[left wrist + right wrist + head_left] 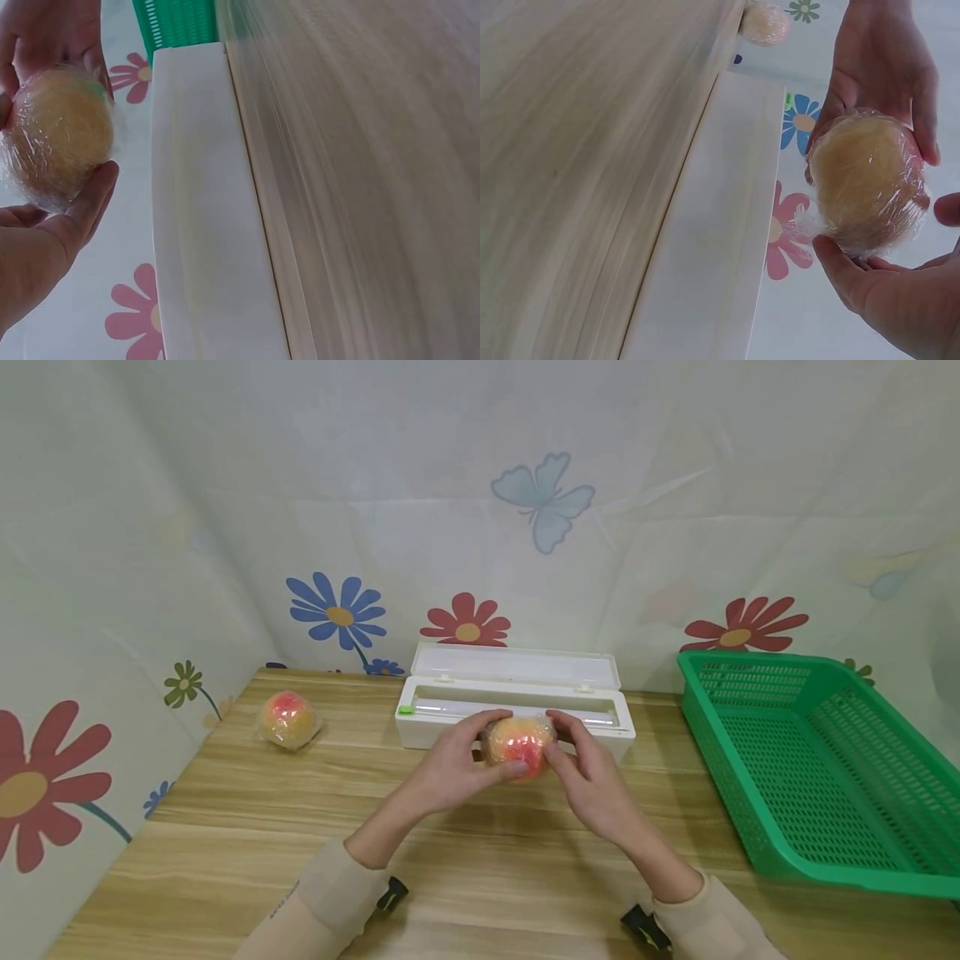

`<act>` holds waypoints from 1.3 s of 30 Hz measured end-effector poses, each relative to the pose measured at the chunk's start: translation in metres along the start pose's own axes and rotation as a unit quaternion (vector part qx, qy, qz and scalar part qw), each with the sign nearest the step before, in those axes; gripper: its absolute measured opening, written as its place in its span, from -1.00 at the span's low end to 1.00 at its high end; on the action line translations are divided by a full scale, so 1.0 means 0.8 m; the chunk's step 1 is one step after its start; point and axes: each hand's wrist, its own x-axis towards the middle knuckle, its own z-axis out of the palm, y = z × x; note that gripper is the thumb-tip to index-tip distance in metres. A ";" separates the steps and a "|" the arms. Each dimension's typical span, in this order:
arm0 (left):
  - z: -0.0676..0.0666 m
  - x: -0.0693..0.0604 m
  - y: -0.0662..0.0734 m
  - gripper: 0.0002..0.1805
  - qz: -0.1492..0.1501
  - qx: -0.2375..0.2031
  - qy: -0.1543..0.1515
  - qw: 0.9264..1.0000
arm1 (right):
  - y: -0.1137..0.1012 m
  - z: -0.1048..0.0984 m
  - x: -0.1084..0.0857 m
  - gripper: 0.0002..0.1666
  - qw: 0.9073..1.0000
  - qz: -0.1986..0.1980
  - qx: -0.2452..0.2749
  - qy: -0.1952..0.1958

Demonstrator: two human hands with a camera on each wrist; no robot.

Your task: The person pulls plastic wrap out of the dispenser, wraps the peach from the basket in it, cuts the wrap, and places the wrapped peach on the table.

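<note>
A yellow and red peach (521, 745) in clear cling film is held up in front of the white cling film dispenser (517, 687), whose lid stands raised. My left hand (459, 767) grips the peach from the left, its thumb across the front. From the other side my right hand (596, 777) holds it with curled fingers and thumb. Both wrist views show the film drawn round the wrapped peach (64, 135), with a loose crinkled edge in the right wrist view (866, 184). A second wrapped peach (288, 720) rests at the table's left.
A green plastic basket (738, 793) stands at the right of the wooden table (247, 827). Behind the table hangs a pale cloth (420, 485) printed with flowers and a butterfly. The dispenser has a small green slider (406, 710) at its left end.
</note>
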 end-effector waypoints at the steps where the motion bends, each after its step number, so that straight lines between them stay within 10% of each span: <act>1: 0.000 0.000 0.000 -0.21 0.002 -0.002 -0.001 1.000 | 0.000 0.000 0.000 -0.39 1.000 -0.002 -0.003 0.001; 17: -0.001 -0.001 0.000 -0.23 0.038 -0.101 -0.044 0.993 | 0.000 0.003 -0.003 -0.28 0.997 0.010 0.072 0.023; 39: -0.006 -0.001 -0.009 -0.07 -0.003 -0.223 -0.120 0.967 | -0.001 0.007 -0.003 -0.28 0.994 -0.049 0.097 0.008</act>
